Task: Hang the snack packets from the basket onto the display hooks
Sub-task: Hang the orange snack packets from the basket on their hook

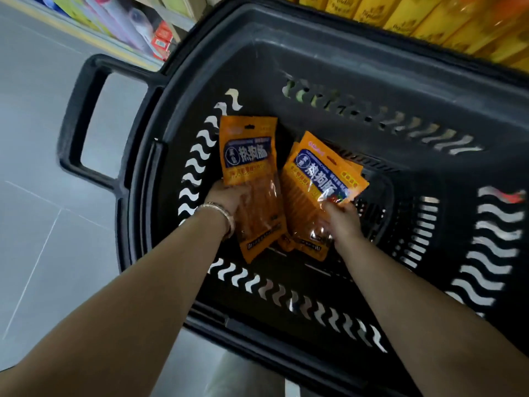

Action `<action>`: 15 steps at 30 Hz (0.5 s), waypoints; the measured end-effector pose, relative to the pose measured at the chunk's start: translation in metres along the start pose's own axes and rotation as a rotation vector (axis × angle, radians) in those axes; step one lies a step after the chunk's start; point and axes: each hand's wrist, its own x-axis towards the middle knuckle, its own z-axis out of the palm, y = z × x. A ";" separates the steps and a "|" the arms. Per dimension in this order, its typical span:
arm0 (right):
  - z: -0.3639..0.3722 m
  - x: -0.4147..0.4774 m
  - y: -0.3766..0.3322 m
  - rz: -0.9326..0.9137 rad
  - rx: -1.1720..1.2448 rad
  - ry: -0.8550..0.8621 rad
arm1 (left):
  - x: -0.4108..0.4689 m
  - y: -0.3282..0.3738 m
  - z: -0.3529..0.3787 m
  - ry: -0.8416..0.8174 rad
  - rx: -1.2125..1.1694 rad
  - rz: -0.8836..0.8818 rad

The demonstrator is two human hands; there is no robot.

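Both my arms reach down into a black plastic basket (329, 61). My left hand (229, 196), with a bracelet on the wrist, grips the lower part of one orange snack packet (247, 156) that stands upright inside the basket. My right hand (342, 219) holds a small stack of the same orange packets (320, 179), tilted to the right, with a blue label on the top one. More packet edges show under that stack. No display hooks are in view.
The basket's handle (83, 118) sticks out to the left over a grey tiled floor (34, 224). Yellow boxes (429, 18) line a shelf beyond the basket's far rim. Shelved goods (137, 30) stand at the upper left.
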 end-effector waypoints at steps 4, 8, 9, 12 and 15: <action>-0.039 -0.042 -0.018 -0.042 0.114 -0.003 | -0.051 0.029 0.009 -0.010 -0.054 0.056; -0.066 -0.094 -0.048 -0.149 0.121 0.048 | -0.116 0.049 0.015 -0.058 -0.103 0.127; -0.074 -0.108 -0.057 -0.183 0.099 0.055 | -0.132 0.052 0.015 -0.063 -0.110 0.143; -0.109 -0.152 -0.075 -0.360 -0.095 0.090 | -0.183 0.060 0.016 -0.088 -0.062 0.215; -0.155 -0.198 -0.086 -0.630 -0.233 0.207 | -0.230 0.068 0.019 -0.045 0.064 0.367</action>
